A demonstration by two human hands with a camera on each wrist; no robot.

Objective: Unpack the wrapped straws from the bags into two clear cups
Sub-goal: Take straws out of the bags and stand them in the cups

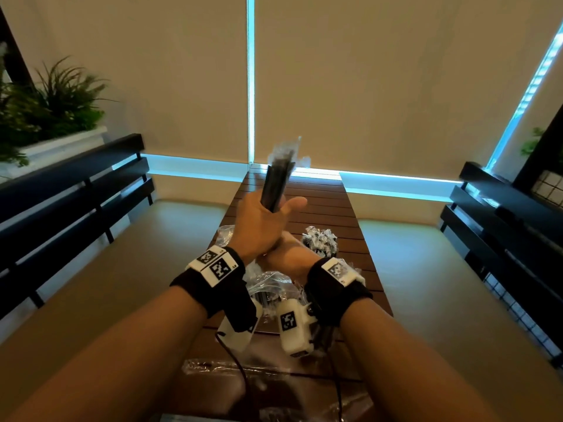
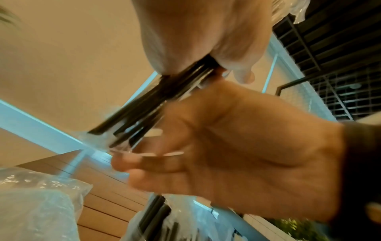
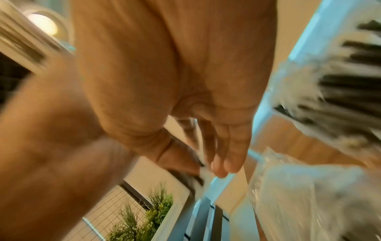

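My left hand [image 1: 262, 220] grips a bundle of black straws in clear wrappers [image 1: 277, 175] and holds it upright above the slatted wooden table [image 1: 350, 226]. The right hand [image 1: 285, 248] sits just beneath the left fist. In the left wrist view the bundle's lower ends [image 2: 132, 120] stick out of the fist, and the right hand's fingers [image 2: 132, 163] and thumb close on them. More wrapped straws [image 1: 320, 240] stand bunched on the table to the right; whether a cup holds them cannot be made out.
Crumpled clear plastic bags lie on the table under my wrists [image 1: 268, 284], at the left edge [image 1: 225, 234] and near my body [image 1: 231, 370]. Dark benches [image 1: 76, 190] flank the narrow table on both sides. A planter [image 1: 51, 117] stands at the back left.
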